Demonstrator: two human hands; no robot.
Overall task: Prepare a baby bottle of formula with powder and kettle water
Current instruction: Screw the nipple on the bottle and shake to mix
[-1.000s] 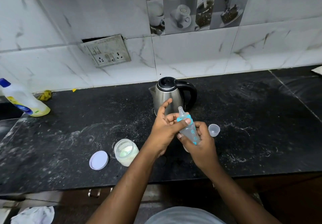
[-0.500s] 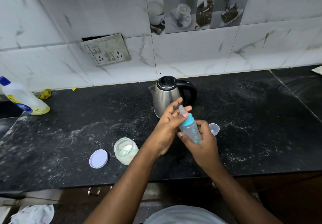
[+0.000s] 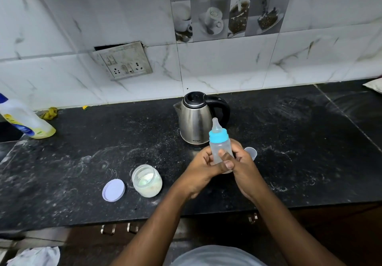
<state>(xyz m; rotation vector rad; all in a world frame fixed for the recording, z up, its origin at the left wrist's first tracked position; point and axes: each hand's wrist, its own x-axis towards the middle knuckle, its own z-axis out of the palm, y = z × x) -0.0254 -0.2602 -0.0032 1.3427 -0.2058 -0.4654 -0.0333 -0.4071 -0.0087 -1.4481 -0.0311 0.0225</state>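
Lid [image 3: 113,190] and open powder jar [image 3: 146,181] lie at eight o'clock, handy for scooping; the kettle [image 3: 196,118] stands at twelve. We wrap our left hand [image 3: 203,169] and right hand [image 3: 241,166] around the teat-topped baby bottle [image 3: 219,143], upright at centre, likely for mixing.

brushed steel kettle [image 3: 195,121], glossy black plastic handle [image 3: 224,108]; translucent plastic baby bottle [image 3: 219,148], matt blue collar [image 3: 218,137]; clear plastic jar [image 3: 147,181] at eight o'clock; dull, smeared black stone counter [image 3: 289,141].

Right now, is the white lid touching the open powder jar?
Apart. The head view shows a strip of dark counter between the white lid and the powder jar, which sit side by side.
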